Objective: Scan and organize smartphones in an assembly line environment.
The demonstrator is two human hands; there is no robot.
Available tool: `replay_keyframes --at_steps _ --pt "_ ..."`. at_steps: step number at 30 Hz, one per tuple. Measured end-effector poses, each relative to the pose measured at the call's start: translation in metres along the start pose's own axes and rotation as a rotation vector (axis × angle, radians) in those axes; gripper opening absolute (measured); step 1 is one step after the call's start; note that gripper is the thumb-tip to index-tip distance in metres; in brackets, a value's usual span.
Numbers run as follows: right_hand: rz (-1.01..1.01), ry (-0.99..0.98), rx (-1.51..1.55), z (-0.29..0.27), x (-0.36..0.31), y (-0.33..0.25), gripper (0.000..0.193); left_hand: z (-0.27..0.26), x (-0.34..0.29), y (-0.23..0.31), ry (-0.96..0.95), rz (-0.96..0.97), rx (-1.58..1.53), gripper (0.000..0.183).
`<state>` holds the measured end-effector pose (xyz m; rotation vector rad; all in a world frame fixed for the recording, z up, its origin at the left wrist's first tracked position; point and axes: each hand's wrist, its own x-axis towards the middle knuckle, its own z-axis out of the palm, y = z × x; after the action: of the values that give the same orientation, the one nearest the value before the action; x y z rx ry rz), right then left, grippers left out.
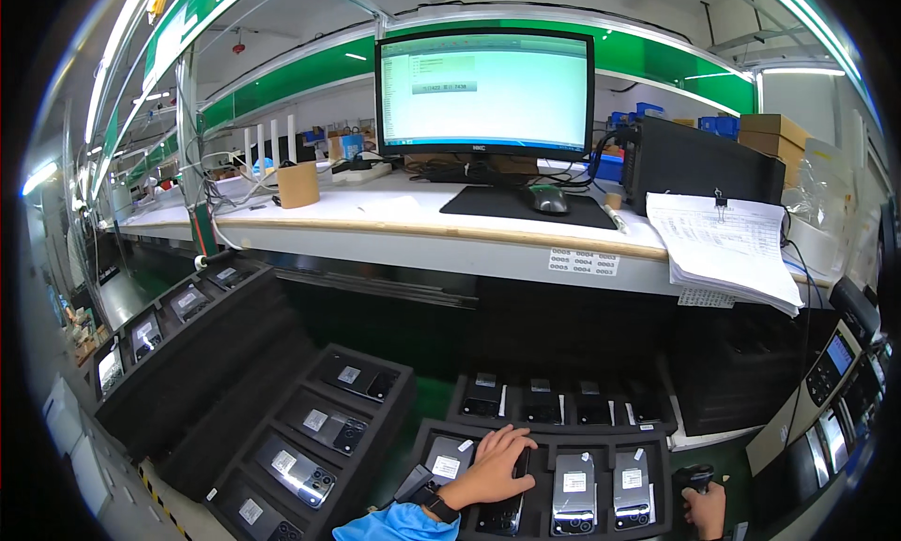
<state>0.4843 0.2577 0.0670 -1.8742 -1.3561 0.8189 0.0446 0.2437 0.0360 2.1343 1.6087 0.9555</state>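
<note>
My left hand (pixel 488 471) lies across a dark smartphone (pixel 502 518) in the near foam tray (pixel 538 503), its fingers bent over the phone's far end and its thumb on the right side. The palm hides much of that phone. Beside it in the same tray are a labelled phone (pixel 449 455) on the left and two silvery-grey labelled phones, one nearer (pixel 573 492) and one at the right (pixel 632 487). At the lower right my right hand (pixel 706 510) is closed around a black handheld scanner (pixel 695 476), held just right of the tray.
Another foam tray of phones (pixel 467 430) adjoins behind. Stacked black trays (pixel 399 411) with phones stand left, more (pixel 122 346) further left. Above is a white bench (pixel 422 236) with a monitor (pixel 484 91), mouse (pixel 548 199) and clipped papers (pixel 723 245). A beige machine (pixel 807 391) stands right.
</note>
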Motion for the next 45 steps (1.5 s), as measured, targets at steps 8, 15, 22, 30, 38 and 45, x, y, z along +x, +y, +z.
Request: replay_keyframes --at_steps 8,15,22,30,38,45 --pt "0.059 -0.067 0.062 0.004 0.015 0.02 0.025 -0.007 0.007 -0.01 0.117 0.042 -0.401 0.026" --pt "-0.012 -0.059 -0.046 0.001 0.015 0.011 0.031 -0.007 0.001 -0.003 0.161 -0.011 -0.381 0.031" --pt "0.033 -0.046 -0.007 0.0 0.009 0.005 0.034 -0.005 0.004 0.002 0.191 -0.037 -0.391 0.031" --pt "-0.014 -0.029 -0.008 0.0 0.013 0.012 0.037 -0.002 0.002 0.005 0.215 -0.066 -0.4 0.033" --pt "0.048 -0.027 -0.065 -0.001 0.012 0.006 0.036 0.0 0.002 0.004 0.237 -0.044 -0.401 0.036" --pt "-0.108 0.009 -0.148 0.001 -0.012 -0.024 0.04 -0.008 0.002 0.009 0.191 -0.086 -0.386 0.034"
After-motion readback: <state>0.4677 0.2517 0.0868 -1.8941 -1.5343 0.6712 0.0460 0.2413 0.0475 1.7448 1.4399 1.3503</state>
